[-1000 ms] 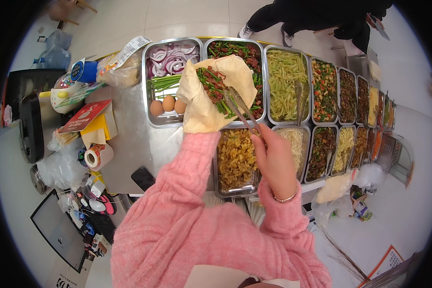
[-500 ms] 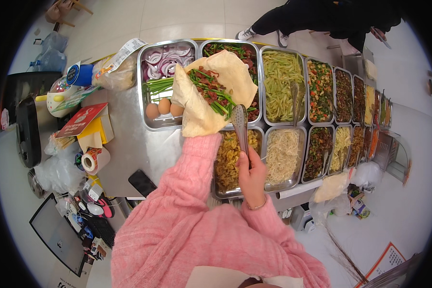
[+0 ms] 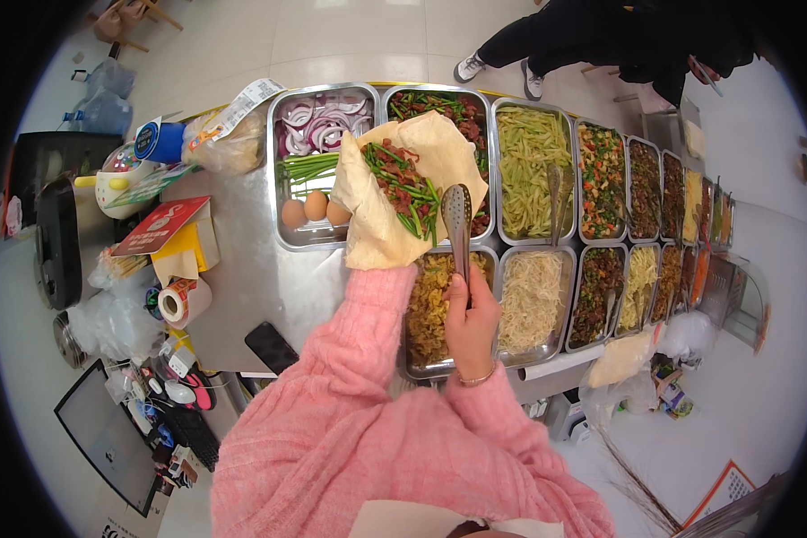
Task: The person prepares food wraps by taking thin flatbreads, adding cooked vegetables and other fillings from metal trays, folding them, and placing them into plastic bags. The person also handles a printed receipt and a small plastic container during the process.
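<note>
A large thin flatbread is held up above the trays, folded up along its left side. On it lies a filling of green stalks and reddish-brown meat strips. My left hand is hidden beneath the flatbread and bears it from below; only the pink sleeve shows. My right hand is closed round metal tongs with perforated ends, which point away from me at the bread's right edge. Under the right hand is a tray of yellowish-brown cooked food.
A tray holds onion rings, green stalks and brown eggs. Trays of shredded green vegetable, pale shreds and other dishes run rightward. A phone lies on the steel counter. Beyond, a person in dark clothes stands.
The tongs have moved slightly farther from me along the bread's right edge. The whole view has shifted a little. Both hands keep their hold.
</note>
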The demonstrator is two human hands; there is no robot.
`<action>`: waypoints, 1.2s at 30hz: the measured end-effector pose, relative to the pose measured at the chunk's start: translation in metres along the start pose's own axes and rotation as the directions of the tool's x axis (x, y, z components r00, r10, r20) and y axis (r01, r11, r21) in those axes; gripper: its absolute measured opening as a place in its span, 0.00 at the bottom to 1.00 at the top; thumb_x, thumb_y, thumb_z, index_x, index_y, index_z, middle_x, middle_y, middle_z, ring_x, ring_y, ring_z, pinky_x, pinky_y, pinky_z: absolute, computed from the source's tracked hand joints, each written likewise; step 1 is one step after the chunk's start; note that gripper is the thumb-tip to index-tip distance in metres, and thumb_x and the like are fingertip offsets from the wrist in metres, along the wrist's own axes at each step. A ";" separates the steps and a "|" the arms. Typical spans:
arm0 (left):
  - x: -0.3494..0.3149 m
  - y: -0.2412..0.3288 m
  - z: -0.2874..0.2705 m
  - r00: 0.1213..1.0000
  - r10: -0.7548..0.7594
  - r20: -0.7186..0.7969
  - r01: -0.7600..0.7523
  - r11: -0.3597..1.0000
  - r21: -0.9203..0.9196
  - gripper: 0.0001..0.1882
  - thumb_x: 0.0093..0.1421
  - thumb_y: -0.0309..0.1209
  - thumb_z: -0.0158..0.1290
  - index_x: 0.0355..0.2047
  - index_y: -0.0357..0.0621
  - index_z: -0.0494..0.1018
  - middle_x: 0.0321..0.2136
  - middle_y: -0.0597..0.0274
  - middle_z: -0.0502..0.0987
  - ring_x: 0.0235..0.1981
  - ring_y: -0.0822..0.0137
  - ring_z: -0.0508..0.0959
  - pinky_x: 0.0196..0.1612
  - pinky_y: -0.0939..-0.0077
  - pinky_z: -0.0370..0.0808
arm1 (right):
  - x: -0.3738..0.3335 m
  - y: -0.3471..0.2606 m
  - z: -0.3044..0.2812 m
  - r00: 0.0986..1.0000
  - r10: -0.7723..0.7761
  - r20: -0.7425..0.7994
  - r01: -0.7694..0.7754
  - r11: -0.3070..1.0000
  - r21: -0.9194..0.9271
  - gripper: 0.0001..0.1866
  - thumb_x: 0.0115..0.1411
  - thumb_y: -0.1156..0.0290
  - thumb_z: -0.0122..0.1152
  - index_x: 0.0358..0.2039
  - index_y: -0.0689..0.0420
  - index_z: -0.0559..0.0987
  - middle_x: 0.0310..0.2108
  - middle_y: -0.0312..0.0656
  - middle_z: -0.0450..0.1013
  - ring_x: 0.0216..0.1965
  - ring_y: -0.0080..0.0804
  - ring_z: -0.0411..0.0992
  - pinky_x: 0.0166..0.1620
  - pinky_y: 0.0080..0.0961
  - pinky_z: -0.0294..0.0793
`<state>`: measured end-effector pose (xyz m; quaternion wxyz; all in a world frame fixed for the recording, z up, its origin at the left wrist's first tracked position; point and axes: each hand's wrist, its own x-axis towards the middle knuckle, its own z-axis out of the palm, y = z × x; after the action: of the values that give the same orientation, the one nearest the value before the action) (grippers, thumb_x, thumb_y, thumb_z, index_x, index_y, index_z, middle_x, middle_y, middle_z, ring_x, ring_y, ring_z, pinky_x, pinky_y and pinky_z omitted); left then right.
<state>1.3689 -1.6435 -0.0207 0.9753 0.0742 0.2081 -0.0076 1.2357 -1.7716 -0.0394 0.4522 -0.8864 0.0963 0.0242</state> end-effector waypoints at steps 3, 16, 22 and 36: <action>0.001 0.003 -0.006 1.000 -0.005 0.011 0.005 1.000 0.007 0.31 0.72 0.58 0.42 0.54 0.42 0.73 0.47 0.59 0.80 0.47 0.61 0.80 0.54 0.62 0.77 | 0.015 -0.003 0.005 0.998 -0.070 0.010 0.070 0.996 -0.054 0.15 0.70 0.73 0.55 0.54 0.66 0.77 0.27 0.50 0.74 0.27 0.39 0.73 0.32 0.32 0.72; -0.001 0.008 -0.012 0.995 0.084 -0.056 -0.073 0.983 0.171 0.30 0.72 0.56 0.44 0.50 0.40 0.75 0.46 0.57 0.80 0.46 0.61 0.80 0.51 0.64 0.78 | 0.063 -0.027 -0.003 0.944 -0.327 0.050 0.315 0.839 -0.443 0.13 0.68 0.69 0.57 0.50 0.58 0.72 0.30 0.49 0.74 0.26 0.52 0.76 0.26 0.44 0.75; -0.001 0.008 -0.012 0.999 0.020 -0.028 -0.017 0.994 0.110 0.28 0.72 0.55 0.44 0.49 0.41 0.75 0.45 0.58 0.80 0.45 0.63 0.80 0.51 0.66 0.77 | 0.074 -0.035 0.018 0.954 -0.281 0.107 0.297 0.831 -0.471 0.14 0.69 0.66 0.57 0.50 0.59 0.73 0.31 0.49 0.75 0.26 0.53 0.77 0.26 0.43 0.77; 0.013 0.030 -0.025 0.977 0.211 -0.026 -0.183 0.897 0.401 0.26 0.73 0.52 0.45 0.49 0.41 0.75 0.44 0.61 0.79 0.45 0.65 0.78 0.52 0.68 0.74 | 0.064 0.069 -0.038 0.999 0.041 -0.016 -0.044 0.967 -0.250 0.21 0.68 0.66 0.60 0.55 0.66 0.72 0.32 0.54 0.77 0.33 0.55 0.76 0.37 0.44 0.74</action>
<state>1.3719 -1.6098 -0.0446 0.9279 0.2910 0.2273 0.0519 1.2834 -1.8513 -0.0805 0.3355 -0.9342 0.1139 0.0413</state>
